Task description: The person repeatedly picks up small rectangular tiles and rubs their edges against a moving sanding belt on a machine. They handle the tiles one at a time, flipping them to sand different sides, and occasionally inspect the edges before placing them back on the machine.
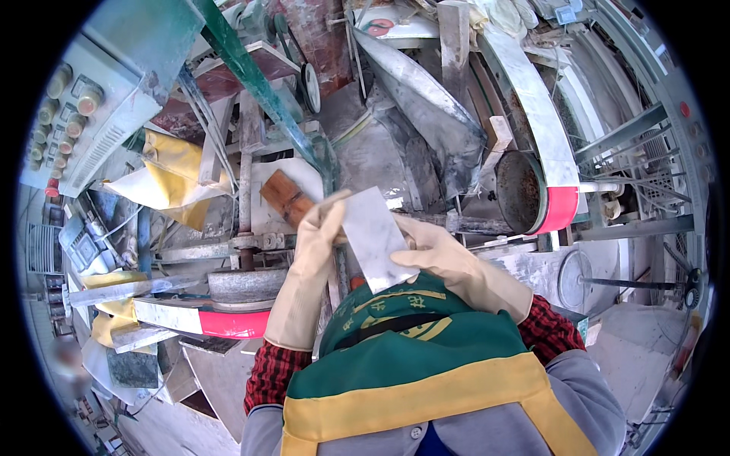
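A small rectangular slab of white, grey-veined marble [376, 237] is held up in front of my apron, tilted, with one broad face showing. My left hand [321, 224], in a cream rubber glove, grips its left edge near the upper corner. On the opposite edge my right hand [437, 247], gloved the same way, has its thumb over the face; its other fingers are mostly hidden behind the slab. Just beyond my left hand lies a reddish-brown block [286, 197] on a pale surface. My green apron [403, 342] with yellow trim is below the slab.
A belt with a red section runs round a drum [523, 191] at the right. Another red-marked belt [236, 323] passes beside a wheel [247, 286] at the left. A green metal bar [262, 87] slants down ahead. A control panel with knobs [90, 99] stands far left.
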`<state>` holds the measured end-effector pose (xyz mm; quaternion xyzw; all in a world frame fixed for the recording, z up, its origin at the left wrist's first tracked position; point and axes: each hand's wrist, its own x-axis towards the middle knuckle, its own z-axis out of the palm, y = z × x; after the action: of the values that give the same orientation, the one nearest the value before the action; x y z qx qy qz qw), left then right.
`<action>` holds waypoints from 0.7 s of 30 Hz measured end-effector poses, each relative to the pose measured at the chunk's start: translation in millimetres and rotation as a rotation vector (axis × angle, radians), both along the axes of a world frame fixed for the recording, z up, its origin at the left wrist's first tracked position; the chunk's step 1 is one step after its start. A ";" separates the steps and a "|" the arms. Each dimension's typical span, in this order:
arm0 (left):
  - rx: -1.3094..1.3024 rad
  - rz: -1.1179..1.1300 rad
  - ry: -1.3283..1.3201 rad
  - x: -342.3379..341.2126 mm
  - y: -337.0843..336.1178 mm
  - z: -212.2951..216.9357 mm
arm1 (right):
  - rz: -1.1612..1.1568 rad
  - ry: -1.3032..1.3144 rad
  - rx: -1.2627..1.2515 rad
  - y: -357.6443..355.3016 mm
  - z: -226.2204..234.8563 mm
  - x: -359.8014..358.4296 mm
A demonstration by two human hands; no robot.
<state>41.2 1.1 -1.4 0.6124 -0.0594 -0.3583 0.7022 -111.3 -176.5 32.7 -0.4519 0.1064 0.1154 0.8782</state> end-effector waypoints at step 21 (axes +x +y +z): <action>-0.093 -0.185 0.194 -53.5 -13.2 -6.8 | -0.267 0.093 -0.447 -14.4 -14.1 -10.9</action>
<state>-12.3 -12.1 -8.2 0.5337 -0.0640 -0.4759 0.6961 -122.2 -190.9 18.6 -0.6107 0.2282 -0.0069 0.7582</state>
